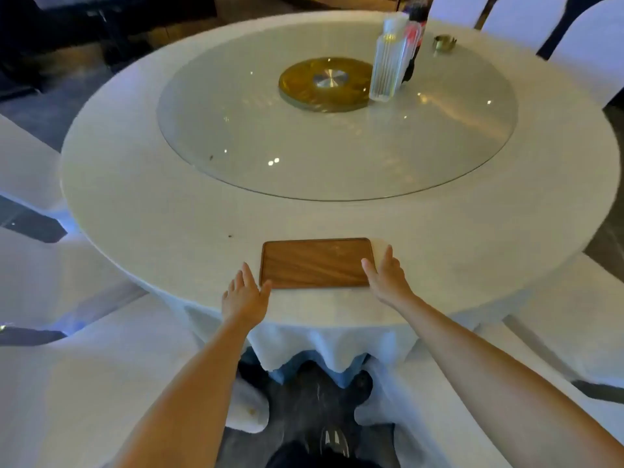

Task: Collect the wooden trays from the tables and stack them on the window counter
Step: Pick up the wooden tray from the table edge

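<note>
A flat rectangular wooden tray (315, 263) lies on the near edge of a round table (169, 211) covered in white cloth. My left hand (244, 293) is open at the tray's near left corner, thumb at its edge. My right hand (386, 276) is open at the tray's right end, fingers spread along its side. Neither hand is closed around the tray, which rests flat on the cloth.
A glass turntable (337, 150) with a gold hub (326, 83) fills the table's middle. On it stand a clear ribbed container (388, 69), a dark bottle and a small metal bowl (445, 42). White-covered chairs (84, 383) flank me on both sides.
</note>
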A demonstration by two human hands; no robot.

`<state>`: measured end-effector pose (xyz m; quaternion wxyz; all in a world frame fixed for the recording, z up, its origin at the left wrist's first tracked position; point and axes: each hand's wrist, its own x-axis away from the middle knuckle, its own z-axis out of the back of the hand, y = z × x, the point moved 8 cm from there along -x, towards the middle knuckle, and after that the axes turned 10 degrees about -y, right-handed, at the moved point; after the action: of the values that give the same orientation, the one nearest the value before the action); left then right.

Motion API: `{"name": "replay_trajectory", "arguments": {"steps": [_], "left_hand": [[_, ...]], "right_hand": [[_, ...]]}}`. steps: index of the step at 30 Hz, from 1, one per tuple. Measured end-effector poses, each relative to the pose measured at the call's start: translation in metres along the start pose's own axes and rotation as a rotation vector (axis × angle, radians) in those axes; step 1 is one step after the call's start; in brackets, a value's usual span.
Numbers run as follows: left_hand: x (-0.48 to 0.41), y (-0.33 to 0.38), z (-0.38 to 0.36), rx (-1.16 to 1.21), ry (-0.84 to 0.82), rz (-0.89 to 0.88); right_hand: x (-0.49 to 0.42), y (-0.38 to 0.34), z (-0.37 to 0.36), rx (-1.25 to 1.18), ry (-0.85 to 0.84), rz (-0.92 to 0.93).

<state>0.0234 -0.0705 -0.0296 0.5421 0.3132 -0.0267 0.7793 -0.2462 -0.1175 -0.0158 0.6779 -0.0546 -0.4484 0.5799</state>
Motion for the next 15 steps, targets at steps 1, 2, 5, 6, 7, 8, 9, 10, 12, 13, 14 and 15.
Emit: {"name": "replay_trajectory", "arguments": {"steps": [1, 2, 5, 6, 7, 8, 9, 10, 12, 13, 14, 15], "left_hand": [[-0.008, 0.001, 0.001, 0.001, -0.002, 0.021], [-0.016, 0.002, 0.001, -0.001, -0.005, 0.034], [-0.037, 0.010, 0.001, 0.001, -0.032, 0.062], [-0.042, 0.014, -0.001, 0.005, -0.044, 0.063], [-0.047, 0.016, -0.001, 0.010, -0.052, 0.064], [-0.052, 0.019, -0.001, 0.012, -0.065, 0.070], [-0.058, 0.019, -0.002, 0.014, -0.072, 0.074], [-0.063, 0.021, -0.002, 0.010, -0.077, 0.077], [-0.071, 0.023, -0.002, 0.013, -0.084, 0.091], [-0.075, 0.022, -0.003, 0.027, -0.088, 0.104], [-0.078, 0.021, -0.003, 0.049, -0.095, 0.122], [-0.082, 0.020, -0.003, 0.075, -0.107, 0.142]], "right_hand": [[-0.007, 0.001, 0.000, -0.027, -0.003, -0.012], [-0.016, 0.004, 0.000, -0.044, -0.005, -0.018], [-0.032, 0.008, -0.004, -0.077, -0.029, -0.043], [-0.036, 0.009, -0.006, -0.085, -0.040, -0.052], [-0.040, 0.011, -0.008, -0.093, -0.046, -0.060], [-0.044, 0.012, -0.009, -0.091, -0.056, -0.074], [-0.050, 0.015, -0.010, -0.091, -0.056, -0.089], [-0.055, 0.017, -0.010, -0.087, -0.053, -0.107], [-0.063, 0.021, -0.008, -0.094, -0.041, -0.147], [-0.068, 0.024, -0.007, -0.102, -0.035, -0.160], [-0.071, 0.025, -0.006, -0.102, -0.031, -0.165], [-0.074, 0.027, -0.006, -0.091, -0.032, -0.166]]}}
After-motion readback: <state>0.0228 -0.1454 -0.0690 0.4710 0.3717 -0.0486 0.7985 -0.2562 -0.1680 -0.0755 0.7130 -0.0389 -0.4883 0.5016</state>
